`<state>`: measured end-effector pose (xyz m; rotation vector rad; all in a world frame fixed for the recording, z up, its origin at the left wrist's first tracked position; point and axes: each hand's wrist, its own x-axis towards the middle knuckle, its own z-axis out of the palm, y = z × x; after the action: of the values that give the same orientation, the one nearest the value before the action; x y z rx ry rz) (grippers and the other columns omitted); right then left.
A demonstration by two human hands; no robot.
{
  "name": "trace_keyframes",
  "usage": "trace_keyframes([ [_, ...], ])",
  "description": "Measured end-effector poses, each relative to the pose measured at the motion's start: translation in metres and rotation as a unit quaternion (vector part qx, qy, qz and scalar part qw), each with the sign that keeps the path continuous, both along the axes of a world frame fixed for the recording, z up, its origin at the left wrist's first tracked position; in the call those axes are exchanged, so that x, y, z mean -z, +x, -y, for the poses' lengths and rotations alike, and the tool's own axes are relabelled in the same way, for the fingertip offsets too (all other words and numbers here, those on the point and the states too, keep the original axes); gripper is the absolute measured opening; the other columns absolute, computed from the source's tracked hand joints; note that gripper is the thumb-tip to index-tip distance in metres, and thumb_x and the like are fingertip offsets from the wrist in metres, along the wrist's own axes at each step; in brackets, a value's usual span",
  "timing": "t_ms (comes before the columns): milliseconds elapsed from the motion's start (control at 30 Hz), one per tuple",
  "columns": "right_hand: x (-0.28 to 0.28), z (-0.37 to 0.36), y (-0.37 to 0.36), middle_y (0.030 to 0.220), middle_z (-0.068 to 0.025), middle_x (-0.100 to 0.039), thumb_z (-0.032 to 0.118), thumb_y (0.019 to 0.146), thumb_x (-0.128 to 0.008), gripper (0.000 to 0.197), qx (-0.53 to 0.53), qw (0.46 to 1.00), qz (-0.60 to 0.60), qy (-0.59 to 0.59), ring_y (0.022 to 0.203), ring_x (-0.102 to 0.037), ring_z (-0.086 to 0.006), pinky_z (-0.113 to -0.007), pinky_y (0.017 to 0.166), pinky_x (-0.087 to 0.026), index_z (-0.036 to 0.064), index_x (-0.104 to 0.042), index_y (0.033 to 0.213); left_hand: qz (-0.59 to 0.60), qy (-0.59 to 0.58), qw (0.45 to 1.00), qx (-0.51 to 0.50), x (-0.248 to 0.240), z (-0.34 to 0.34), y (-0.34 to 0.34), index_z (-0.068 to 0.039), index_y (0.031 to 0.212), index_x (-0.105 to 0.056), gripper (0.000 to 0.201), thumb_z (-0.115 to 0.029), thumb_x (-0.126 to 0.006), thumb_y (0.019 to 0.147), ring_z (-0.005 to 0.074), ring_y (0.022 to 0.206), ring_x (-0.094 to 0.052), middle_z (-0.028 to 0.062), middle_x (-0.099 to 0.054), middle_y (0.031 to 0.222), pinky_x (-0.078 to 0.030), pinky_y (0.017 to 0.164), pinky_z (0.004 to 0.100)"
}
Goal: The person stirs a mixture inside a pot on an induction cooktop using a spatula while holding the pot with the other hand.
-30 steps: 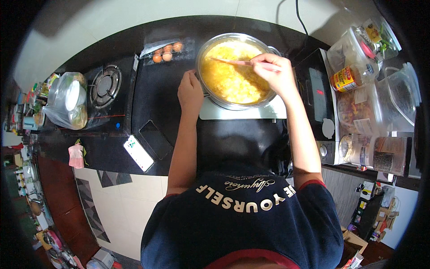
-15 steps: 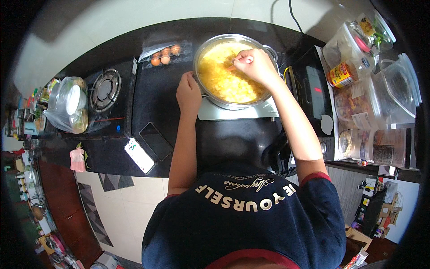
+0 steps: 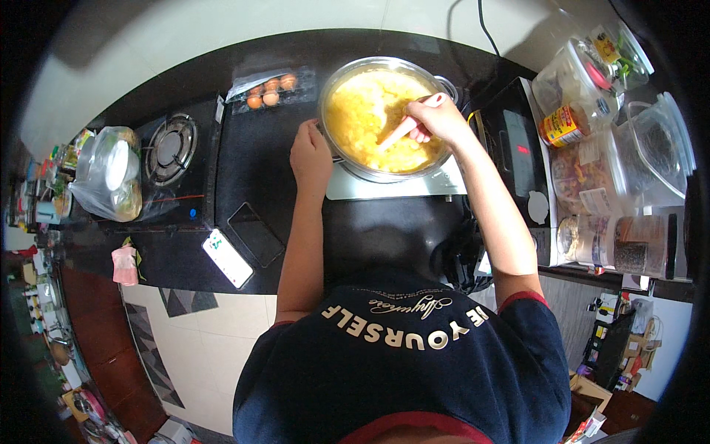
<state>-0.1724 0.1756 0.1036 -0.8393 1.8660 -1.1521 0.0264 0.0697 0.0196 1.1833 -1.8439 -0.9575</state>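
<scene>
One pot holds yellow food, five visible eggs to its left. Forearm slanting inward, the right hand grips one pink utensil inside; the left hand, grip unclear, flanks the pot's left.

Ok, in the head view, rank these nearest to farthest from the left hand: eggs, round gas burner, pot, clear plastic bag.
1. Pot: immediately right of the left hand.
2. Eggs: farther up the counter, slightly left.
3. Round gas burner: well out to the left.
4. Clear plastic bag: left, beyond the burner.
</scene>
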Motion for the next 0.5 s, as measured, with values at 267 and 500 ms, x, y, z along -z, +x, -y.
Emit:
trace_keyframes([
  [267,0.009,-0.013,-0.008,0.059,-0.0098,-0.064,0.016,0.085,-0.052,0.026,0.177,0.973,0.131,-0.073,0.044,-0.058,-0.0138,-0.023,0.042,-0.047,-0.0029,-0.066,0.072,-0.008,0.000,1.000,-0.003,0.001,0.000,0.000,0.000,0.105,-0.059,0.033,-0.022,-0.036,0.096,0.0374,0.093,-0.061,0.0217,-0.064,0.097,-0.046,0.080,0.0425],
  [500,-0.007,-0.020,-0.019,0.064,-0.0103,-0.065,0.013,0.086,-0.051,0.024,0.197,0.959,0.020,-0.202,0.050,-0.060,-0.0128,-0.024,0.047,-0.050,-0.0021,-0.064,0.072,0.004,-0.006,1.000,-0.012,0.008,0.002,0.003,-0.003,0.108,-0.060,0.034,-0.025,-0.037,0.097,0.0321,0.089,-0.063,0.0178,-0.065,0.094,-0.047,0.078,0.0395],
])
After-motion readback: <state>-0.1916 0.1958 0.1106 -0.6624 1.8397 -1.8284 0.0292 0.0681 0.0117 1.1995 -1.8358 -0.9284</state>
